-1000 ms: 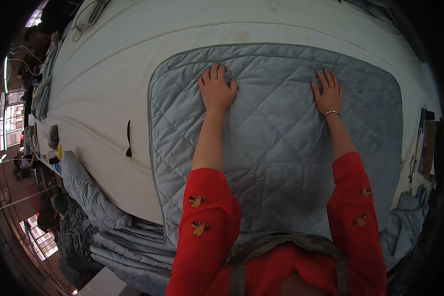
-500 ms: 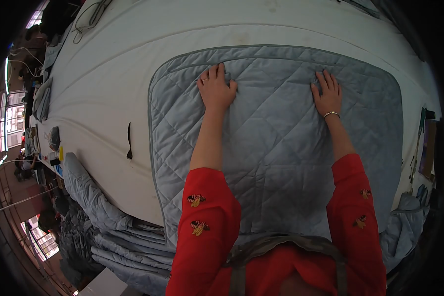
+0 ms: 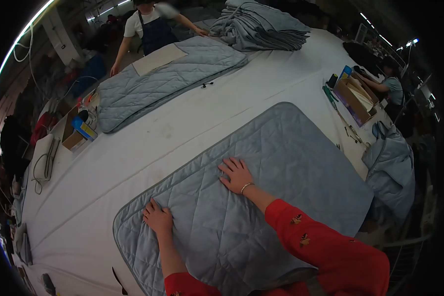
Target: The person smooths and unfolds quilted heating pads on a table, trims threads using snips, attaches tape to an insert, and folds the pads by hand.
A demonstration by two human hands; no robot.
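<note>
A grey-blue quilted pad (image 3: 301, 167) with a bound edge and rounded corners lies spread out in front of me. My left hand (image 3: 159, 218) rests flat on it near the far left corner, fingers apart. Farther right, my right hand (image 3: 237, 176) presses on the same pad a little inside its long far edge, its fingers also spread. Neither hand grips anything. My red sleeves cover part of the near side of the pad.
White cloth (image 3: 133, 170) covers the table. Across it a co-worker (image 3: 155, 29) stands at another quilted piece (image 3: 172, 74), beside a folded stack (image 3: 259, 27). A cardboard box (image 3: 356, 98) with tools stands right, near crumpled grey fabric (image 3: 390, 165). A black strip (image 3: 118, 279) lies left.
My view has swung up and to the right, bringing the co-worker and the far side of the table into sight. Both hands remain spread flat on the pad.
</note>
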